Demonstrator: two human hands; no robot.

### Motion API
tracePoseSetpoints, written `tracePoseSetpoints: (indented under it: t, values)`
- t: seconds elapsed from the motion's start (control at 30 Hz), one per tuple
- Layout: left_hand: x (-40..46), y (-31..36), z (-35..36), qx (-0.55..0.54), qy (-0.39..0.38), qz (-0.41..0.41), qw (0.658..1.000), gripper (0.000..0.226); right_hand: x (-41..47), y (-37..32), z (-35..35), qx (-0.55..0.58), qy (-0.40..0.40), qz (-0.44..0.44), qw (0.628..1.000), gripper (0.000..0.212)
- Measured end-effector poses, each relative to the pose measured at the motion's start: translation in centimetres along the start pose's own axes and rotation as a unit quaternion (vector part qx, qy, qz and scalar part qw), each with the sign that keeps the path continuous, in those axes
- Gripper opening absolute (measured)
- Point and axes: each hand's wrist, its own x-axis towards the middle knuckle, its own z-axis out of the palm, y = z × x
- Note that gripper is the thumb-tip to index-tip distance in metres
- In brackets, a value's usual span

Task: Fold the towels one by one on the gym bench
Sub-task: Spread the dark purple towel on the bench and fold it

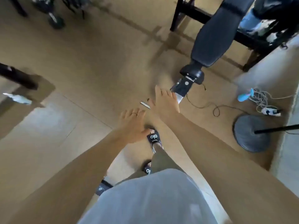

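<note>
- I see both hands stretched forward over the tan floor [84, 65]; the frame is motion-blurred.
- Left hand [131, 125]: fingers straight and relaxed, holding nothing.
- Right hand [165, 104]: fingers extended, holding nothing, reaching toward the foot of the bench [215, 39].
- The bench lies ahead and to the right of both hands, its long axis running from near the right fingertips up toward the top right.
- A pale blue-and-white heap of cloth [255, 25], likely the towels, sits at the far right end beside the bench pad; blur prevents certainty.
- My judgement: the right hand is nearer; no towel is gripped yet.
</note>
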Motion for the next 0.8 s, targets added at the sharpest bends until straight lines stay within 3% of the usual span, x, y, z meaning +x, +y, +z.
tracePoseSetpoints:
  t: [0.23, 0.47, 0.7, 0.8]
  values:
    - [4.2, -10.3, -4.9, -0.060, 0.071, -0.096, 0.991, 0.078, 13.1, -8.1, -1.0, -0.003, -0.001, -0.123, 0.992, 0.064]
    - [8.8, -21.1, -11.9, -0.090, 0.096, -0.203, 0.970, 0.081, 27.7, -19.8, -3.8, -0.007, -0.022, -0.230, 0.973, 0.067]
    - [12.4, -33.4, -17.0, -0.133, 0.137, -0.270, 0.944, 0.079, 40.2, -32.7, -5.2, -0.039, -0.031, -0.290, 0.956, 0.066]
    - [14.1, -39.8, -19.2, -0.142, 0.143, -0.280, 0.939, 0.088, 45.3, -38.6, -4.6, -0.054, -0.026, -0.308, 0.949, 0.067]
